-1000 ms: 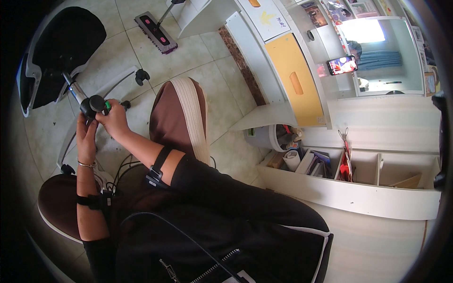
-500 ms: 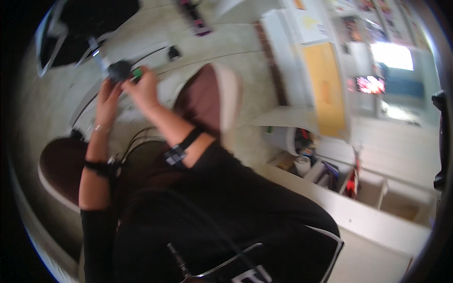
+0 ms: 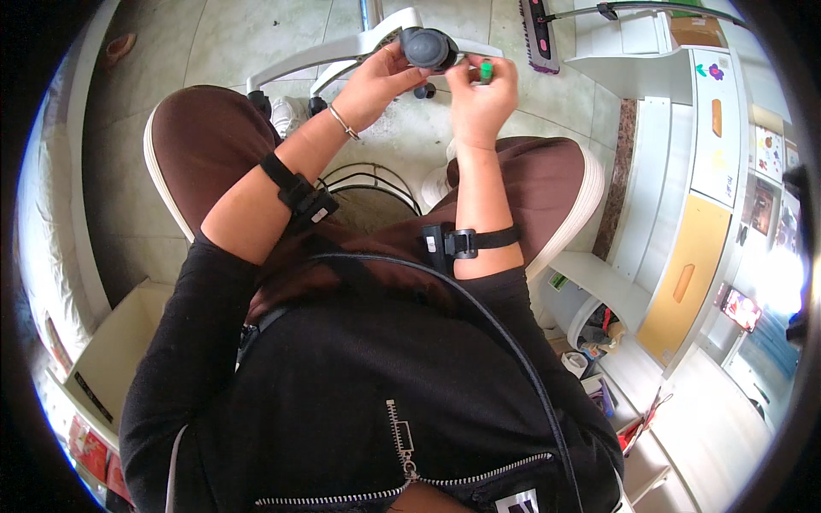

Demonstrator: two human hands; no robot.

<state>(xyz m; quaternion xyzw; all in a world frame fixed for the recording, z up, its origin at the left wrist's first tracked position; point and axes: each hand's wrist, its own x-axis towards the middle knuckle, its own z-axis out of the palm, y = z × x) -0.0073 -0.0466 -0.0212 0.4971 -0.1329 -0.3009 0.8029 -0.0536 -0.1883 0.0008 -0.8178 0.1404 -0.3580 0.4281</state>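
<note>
At the top centre a black caster (image 3: 427, 49) sits at an arm of the white chair base (image 3: 310, 53). My left hand (image 3: 377, 88) is closed at the caster's lower left, its fingertips partly hidden behind it. My right hand (image 3: 481, 105) is closed round a small green-handled tool (image 3: 486, 73), just right of the caster; the tool's tip cannot be made out. More black casters (image 3: 425, 91) show below and left of the base.
My bent knees flank the base, with black cables between them. A mop (image 3: 539, 38) lies at the back. To the right stand a white-and-yellow cabinet (image 3: 684, 282), a bin (image 3: 575, 318) and a phone (image 3: 741, 309). At left are a bedside edge and an open white box (image 3: 128, 333).
The view has turned, so my hands and the caster now appear higher and nearer the centre. The chair's black part has left view. Both hands keep their holds.
</note>
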